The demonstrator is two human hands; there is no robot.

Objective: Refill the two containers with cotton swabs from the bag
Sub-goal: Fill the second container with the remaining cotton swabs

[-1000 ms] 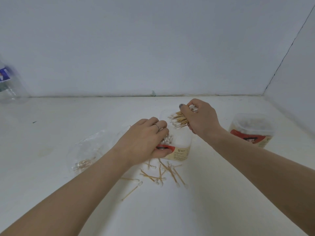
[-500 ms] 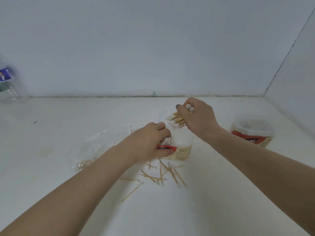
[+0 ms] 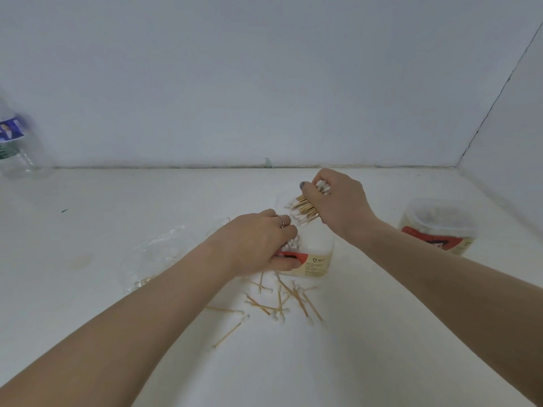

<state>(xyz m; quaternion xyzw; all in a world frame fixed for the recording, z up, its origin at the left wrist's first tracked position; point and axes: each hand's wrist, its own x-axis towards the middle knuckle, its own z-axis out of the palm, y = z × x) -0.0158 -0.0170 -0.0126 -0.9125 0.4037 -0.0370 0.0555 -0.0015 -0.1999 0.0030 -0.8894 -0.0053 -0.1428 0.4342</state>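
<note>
A clear plastic container (image 3: 318,257) with a red and cream label stands mid-table. My left hand (image 3: 258,242) grips its near left side, thumb on the label, fingers over some swab tips inside. My right hand (image 3: 340,204) holds a bundle of wooden cotton swabs (image 3: 302,211) tilted above the container's far rim. A second container (image 3: 437,227) of the same kind sits to the right, filled with swabs. The clear plastic bag (image 3: 158,254) lies flat left of my left arm. Several loose swabs (image 3: 282,304) lie scattered in front of the container.
A clear plastic bottle (image 3: 17,148) with a blue label stands at the far left by the wall. The white wall runs along the back, and a side wall closes the right edge.
My right hand with the swab bundle has shifted slightly left and down toward the container. My left hand has settled lower on the container's side.
</note>
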